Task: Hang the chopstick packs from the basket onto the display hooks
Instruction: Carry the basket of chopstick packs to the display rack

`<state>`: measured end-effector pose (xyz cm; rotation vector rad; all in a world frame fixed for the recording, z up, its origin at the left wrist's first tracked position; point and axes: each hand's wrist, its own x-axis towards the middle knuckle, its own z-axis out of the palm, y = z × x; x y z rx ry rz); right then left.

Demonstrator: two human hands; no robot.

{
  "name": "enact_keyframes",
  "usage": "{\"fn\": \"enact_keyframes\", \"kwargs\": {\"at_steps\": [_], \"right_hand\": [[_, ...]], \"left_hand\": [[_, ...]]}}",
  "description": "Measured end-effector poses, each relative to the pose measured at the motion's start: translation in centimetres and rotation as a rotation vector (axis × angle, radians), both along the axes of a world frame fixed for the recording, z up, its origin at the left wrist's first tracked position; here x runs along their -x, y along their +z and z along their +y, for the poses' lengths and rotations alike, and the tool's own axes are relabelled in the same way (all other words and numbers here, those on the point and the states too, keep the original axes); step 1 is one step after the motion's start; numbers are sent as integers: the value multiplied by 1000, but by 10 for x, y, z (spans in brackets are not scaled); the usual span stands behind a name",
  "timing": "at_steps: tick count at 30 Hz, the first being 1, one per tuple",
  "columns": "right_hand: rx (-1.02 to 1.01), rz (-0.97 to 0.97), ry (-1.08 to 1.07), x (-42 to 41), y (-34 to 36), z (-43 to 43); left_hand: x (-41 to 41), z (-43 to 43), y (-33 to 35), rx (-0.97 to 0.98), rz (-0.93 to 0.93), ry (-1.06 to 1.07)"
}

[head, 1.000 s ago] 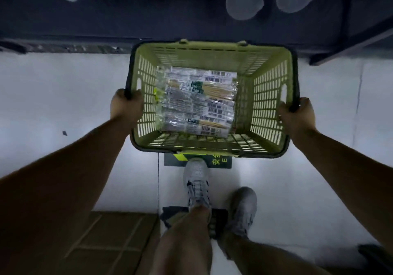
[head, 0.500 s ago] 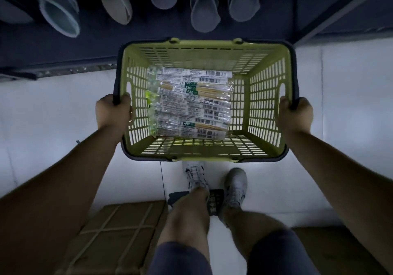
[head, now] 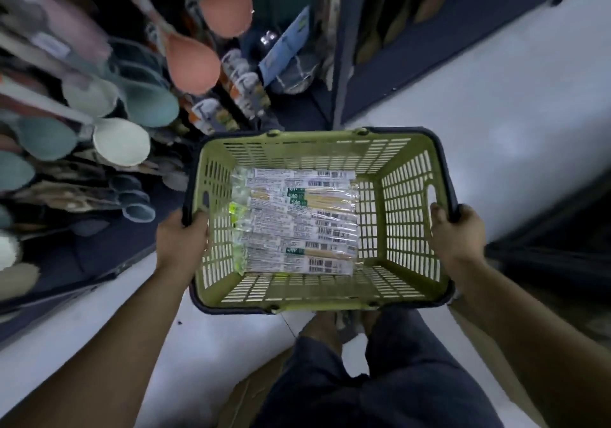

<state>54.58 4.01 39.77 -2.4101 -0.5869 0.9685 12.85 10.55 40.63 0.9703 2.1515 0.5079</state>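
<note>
Chopstick packs (head: pixel 294 222) lie stacked flat on the bottom of the green basket (head: pixel 317 151), between my two hands. My left hand (head: pixel 182 239) grips the basket's left rim and my right hand (head: pixel 458 232) grips its right rim, fingers curled over the edge. Coloured ladles (head: pixel 193 60) hang beyond my left hand.

Green slatted basket (head: pixel 297 151), clear chopstick packs (head: pixel 294 222) stacked flat across its floor
</note>
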Motion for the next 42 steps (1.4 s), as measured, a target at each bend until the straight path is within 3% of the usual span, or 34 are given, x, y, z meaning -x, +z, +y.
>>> {"fn": "enact_keyframes", "kwargs": {"at_steps": [7, 16, 42], "right_hand": [[-65, 2, -273, -93, 49, -50], [-115, -114, -518, -237, 72, -40], [-32, -242, -1028, -627, 85, 156]], "left_hand": [[-129, 78, 37, 2, 0, -322], [-335, 175, 42, 9, 59, -631], [-894, 492, 62, -14, -65, -1131]]}}
